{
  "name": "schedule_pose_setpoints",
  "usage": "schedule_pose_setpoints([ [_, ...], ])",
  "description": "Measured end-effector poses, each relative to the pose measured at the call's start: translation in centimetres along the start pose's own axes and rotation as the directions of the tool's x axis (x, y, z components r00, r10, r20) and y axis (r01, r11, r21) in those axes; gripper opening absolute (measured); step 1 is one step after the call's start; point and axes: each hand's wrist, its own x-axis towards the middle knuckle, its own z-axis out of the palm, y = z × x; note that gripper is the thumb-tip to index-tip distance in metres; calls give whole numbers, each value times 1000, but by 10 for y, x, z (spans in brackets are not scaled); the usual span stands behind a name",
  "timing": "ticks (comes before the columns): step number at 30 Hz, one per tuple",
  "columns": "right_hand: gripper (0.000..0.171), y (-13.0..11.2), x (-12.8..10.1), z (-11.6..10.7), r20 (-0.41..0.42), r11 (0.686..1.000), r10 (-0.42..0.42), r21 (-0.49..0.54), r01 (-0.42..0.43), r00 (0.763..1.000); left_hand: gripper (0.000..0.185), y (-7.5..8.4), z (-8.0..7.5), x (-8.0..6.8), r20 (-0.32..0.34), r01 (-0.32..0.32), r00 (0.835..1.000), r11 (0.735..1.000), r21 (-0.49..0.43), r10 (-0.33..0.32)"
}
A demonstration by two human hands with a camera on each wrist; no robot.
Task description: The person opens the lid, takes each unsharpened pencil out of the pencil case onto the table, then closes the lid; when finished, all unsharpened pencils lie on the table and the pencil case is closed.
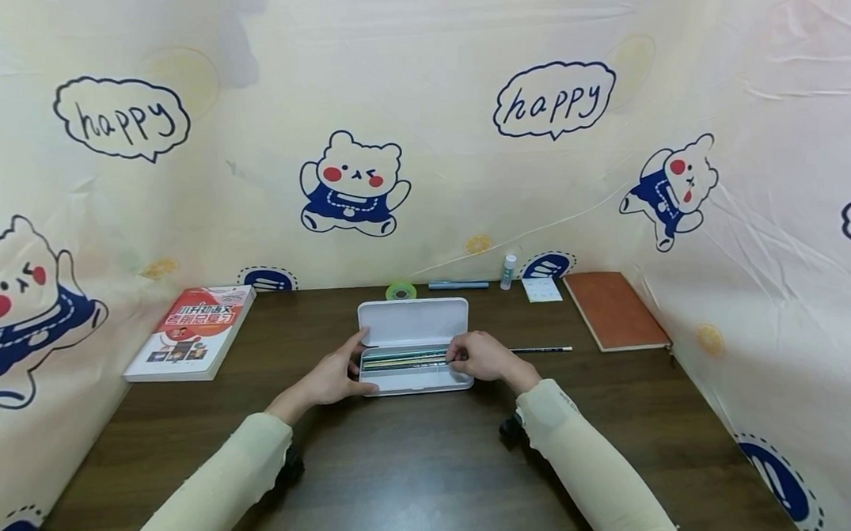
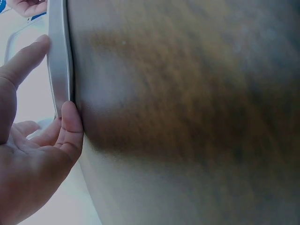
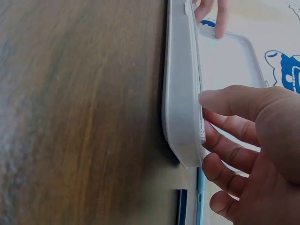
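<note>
An open white pencil case (image 1: 420,386) lies on the table with its lid (image 1: 414,322) tipped back. Several pencils (image 1: 400,360), some green, lie lengthwise inside it. My left hand (image 1: 331,376) grips the case's left end, thumb at the near edge and fingers farther back. In the left wrist view, that hand's fingers (image 2: 71,124) curl against the case's side. My right hand (image 1: 484,357) reaches into the right end, its thumb and fingers pinching the end of a pencil (image 3: 202,130) printed with small text. Part of that pencil is hidden by the fingers.
A dark pencil (image 1: 546,349) lies right of the case. Behind stand green tape (image 1: 400,291), a blue pen (image 1: 459,284), a glue stick (image 1: 507,272) and a paper pad (image 1: 542,289). A book (image 1: 190,330) lies left, a brown notebook (image 1: 616,312) right, near the curtained wall.
</note>
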Motion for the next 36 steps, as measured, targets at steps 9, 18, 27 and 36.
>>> schedule_pose_setpoints([
  [9, 10, 1, 2, 3, -26, 1000, -2, 14, 2, 1000, 110, 1, 1, -1, -5, 8, 1000, 1000, 1, -8],
  [18, 11, 6, -4, -3, -93, 999, -8, 46, 12, 996, 110, 2, 1, -2, -10, 3, 1000, 1000, -6, -3],
  [27, 6, 20, -20, -21, -130, 997, 24, 82, -13, 991, 110, 1, 1, -2, -11, -7, 1000, 1000, -12, 6],
  [36, 7, 51, -41, -42, -166, 993, 52, 109, -34, 985, 110, 0, 2, -2, -13, -11, 1000, 1000, -8, 11],
])
